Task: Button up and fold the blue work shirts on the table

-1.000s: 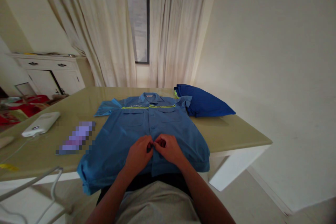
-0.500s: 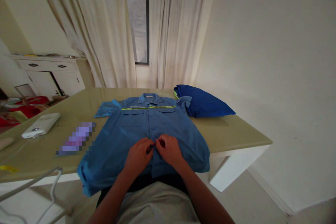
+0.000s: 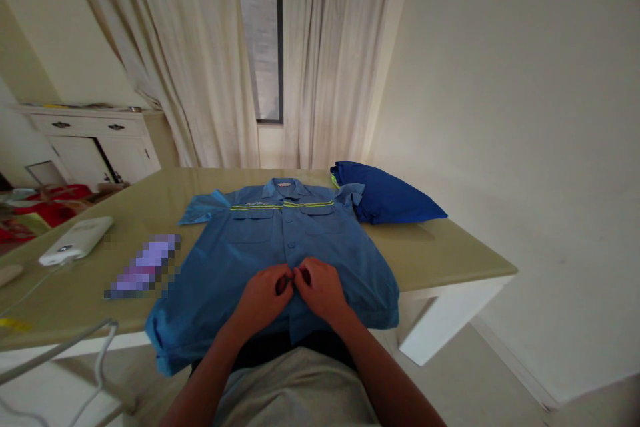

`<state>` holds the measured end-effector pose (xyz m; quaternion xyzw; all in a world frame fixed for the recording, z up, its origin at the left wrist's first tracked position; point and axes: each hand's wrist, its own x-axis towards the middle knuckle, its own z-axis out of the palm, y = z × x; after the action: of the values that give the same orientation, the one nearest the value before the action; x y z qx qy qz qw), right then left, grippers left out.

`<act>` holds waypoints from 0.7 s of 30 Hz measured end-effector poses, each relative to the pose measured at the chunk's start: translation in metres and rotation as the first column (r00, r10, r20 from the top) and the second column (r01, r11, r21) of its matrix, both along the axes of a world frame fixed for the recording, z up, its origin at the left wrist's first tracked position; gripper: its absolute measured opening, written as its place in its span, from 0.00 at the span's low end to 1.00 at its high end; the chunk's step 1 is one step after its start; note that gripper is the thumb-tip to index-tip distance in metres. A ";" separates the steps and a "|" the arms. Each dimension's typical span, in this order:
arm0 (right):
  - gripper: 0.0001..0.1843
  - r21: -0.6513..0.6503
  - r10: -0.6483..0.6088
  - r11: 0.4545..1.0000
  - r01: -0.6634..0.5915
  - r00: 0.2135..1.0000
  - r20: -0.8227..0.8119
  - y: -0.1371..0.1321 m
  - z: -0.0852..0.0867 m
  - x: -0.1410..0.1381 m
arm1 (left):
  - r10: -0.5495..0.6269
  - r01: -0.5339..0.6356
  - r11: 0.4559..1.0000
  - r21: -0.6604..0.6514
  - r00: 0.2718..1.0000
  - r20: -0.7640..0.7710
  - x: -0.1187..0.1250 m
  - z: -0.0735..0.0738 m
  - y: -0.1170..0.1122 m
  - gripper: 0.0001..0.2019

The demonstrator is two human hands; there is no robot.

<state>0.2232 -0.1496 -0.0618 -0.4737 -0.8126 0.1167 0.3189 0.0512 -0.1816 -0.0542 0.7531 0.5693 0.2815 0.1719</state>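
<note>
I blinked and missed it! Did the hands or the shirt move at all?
Hardly. The left hand and right hand still pinch the blue shirt at its button strip. The folded dark blue cloth and the white device lie as before.

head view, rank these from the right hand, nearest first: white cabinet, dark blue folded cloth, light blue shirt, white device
1. light blue shirt: under the right hand, which pinches its front.
2. dark blue folded cloth: far right part of the table, beyond the shirt.
3. white device: left side of the table.
4. white cabinet: off the table, far left by the wall.
</note>
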 end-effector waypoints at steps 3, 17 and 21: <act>0.10 0.001 -0.005 1.000 0.005 1.000 0.025 -0.001 0.000 0.000 | 0.010 -0.010 1.000 -0.019 1.000 0.017 0.000 -0.002 0.001 0.04; 0.04 -0.332 0.365 0.897 -0.293 0.914 0.178 0.038 0.035 0.009 | 0.094 -0.095 0.991 -0.096 0.995 -0.013 0.001 -0.004 0.012 0.07; 0.05 -0.376 0.488 0.835 -0.402 0.857 0.165 0.052 0.037 0.011 | 0.118 -0.118 0.993 -0.018 0.993 0.016 -0.002 -0.008 0.009 0.06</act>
<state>0.2346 -0.0972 -0.0247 -0.3272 -0.9037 0.2603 0.0925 0.0494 -0.1724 -0.0623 0.7141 0.6137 0.2930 0.1661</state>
